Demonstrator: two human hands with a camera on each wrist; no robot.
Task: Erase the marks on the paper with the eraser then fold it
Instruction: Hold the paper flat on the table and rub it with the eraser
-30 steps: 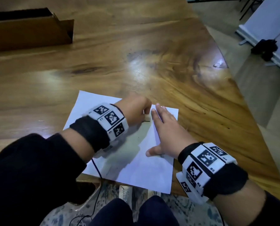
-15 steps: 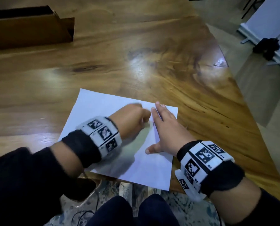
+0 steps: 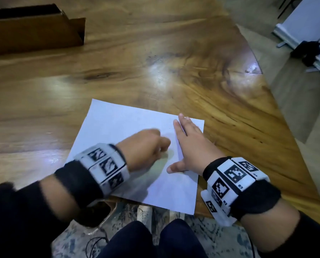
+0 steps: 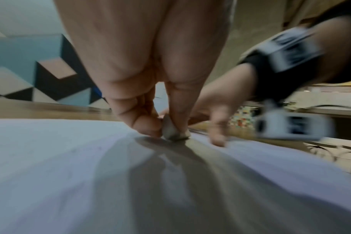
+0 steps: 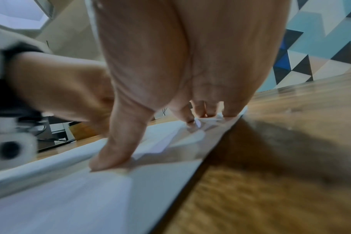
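Observation:
A white sheet of paper [image 3: 118, 127] lies on the wooden table [image 3: 155, 62], its near edge hanging over the table's front. My left hand [image 3: 146, 148] is curled in a fist over the sheet's middle and pinches a small grey eraser [image 4: 171, 131] between thumb and fingers, its tip pressed on the paper [image 4: 50, 158]. My right hand [image 3: 189, 144] lies flat with straight fingers on the sheet's right part, holding it down. In the right wrist view the thumb and fingertips [image 5: 190, 120] press the paper [image 5: 60, 197]. No marks are plain to see on the sheet.
A brown cardboard box [image 3: 34, 30] sits at the table's far left. The table's right edge [image 3: 278, 108] runs diagonally, with floor beyond it. A white board base with a black object [image 3: 308, 51] stands on the floor at the far right. My knees [image 3: 151, 241] are below the front edge.
My left hand with the eraser has slid back toward me and leftward across the paper, blurred by the rubbing motion. The right hand stays flat in place.

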